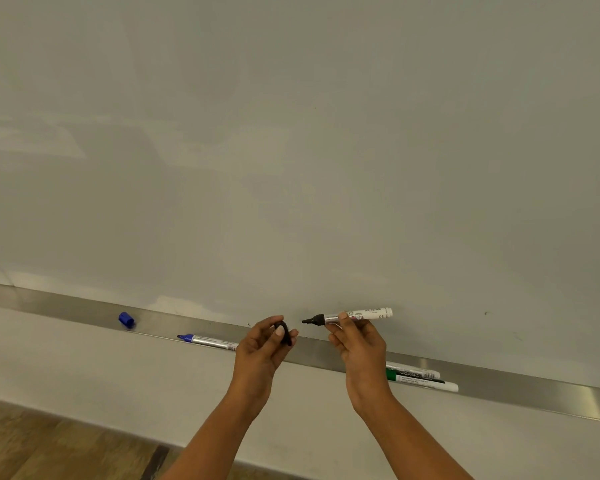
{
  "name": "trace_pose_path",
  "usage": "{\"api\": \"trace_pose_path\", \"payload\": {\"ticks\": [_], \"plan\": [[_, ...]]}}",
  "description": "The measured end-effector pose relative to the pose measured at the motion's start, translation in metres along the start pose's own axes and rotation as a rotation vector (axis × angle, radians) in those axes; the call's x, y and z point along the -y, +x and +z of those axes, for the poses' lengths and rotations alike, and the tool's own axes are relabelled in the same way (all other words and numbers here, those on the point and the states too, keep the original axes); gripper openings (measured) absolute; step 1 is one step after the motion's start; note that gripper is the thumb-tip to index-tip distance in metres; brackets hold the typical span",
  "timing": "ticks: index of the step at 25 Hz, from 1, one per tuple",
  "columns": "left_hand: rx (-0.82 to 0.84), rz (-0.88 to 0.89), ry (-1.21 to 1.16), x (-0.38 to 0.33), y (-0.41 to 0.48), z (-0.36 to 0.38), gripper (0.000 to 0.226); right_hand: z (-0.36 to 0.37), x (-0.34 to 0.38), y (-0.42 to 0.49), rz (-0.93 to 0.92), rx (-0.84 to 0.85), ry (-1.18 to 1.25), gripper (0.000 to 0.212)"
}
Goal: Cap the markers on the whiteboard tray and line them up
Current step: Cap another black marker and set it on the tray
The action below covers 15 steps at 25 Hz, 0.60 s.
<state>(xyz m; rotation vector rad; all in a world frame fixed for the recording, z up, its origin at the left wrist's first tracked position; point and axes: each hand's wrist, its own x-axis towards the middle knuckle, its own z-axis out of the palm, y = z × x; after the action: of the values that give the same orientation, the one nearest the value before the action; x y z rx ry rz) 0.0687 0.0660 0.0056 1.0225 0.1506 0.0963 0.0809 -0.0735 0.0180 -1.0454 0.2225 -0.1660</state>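
My right hand (355,344) holds an uncapped black marker (357,315) level above the metal whiteboard tray (499,386), its tip pointing left. My left hand (267,344) pinches the black cap (284,332) a short gap left of that tip. On the tray lies an uncapped blue marker (207,341), its tip to the left, partly behind my left hand. The loose blue cap (126,320) sits farther left on the tray. A green marker (421,381) and a second marker (413,370) behind it lie right of my right wrist, their left ends hidden.
The whiteboard (291,150) fills the view above the tray. Below the tray runs a pale wall panel (118,382), and a wooden floor (49,448) shows at the bottom left.
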Motion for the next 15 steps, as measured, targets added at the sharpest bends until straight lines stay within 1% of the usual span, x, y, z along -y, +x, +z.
{"api": "trace_pose_path", "payload": {"ticks": [4,7,10,12,15], "plan": [[-0.048,-0.030,-0.070,-0.002,0.000,0.000,0.021,0.001,0.002,-0.001,0.014,0.006,0.008,0.003],[-0.113,-0.072,-0.158,-0.005,0.001,0.003,0.019,0.001,0.001,-0.004,-0.001,0.044,-0.021,0.004],[-0.205,-0.139,-0.254,-0.007,0.003,0.006,0.013,0.002,-0.004,-0.011,-0.043,0.074,-0.105,0.006],[-0.257,-0.186,-0.259,-0.007,0.004,0.006,0.013,0.004,-0.008,-0.017,-0.096,0.092,-0.197,0.008],[-0.292,-0.234,-0.255,-0.007,0.003,0.005,0.014,0.004,-0.012,-0.022,-0.190,0.126,-0.333,0.011]]}}
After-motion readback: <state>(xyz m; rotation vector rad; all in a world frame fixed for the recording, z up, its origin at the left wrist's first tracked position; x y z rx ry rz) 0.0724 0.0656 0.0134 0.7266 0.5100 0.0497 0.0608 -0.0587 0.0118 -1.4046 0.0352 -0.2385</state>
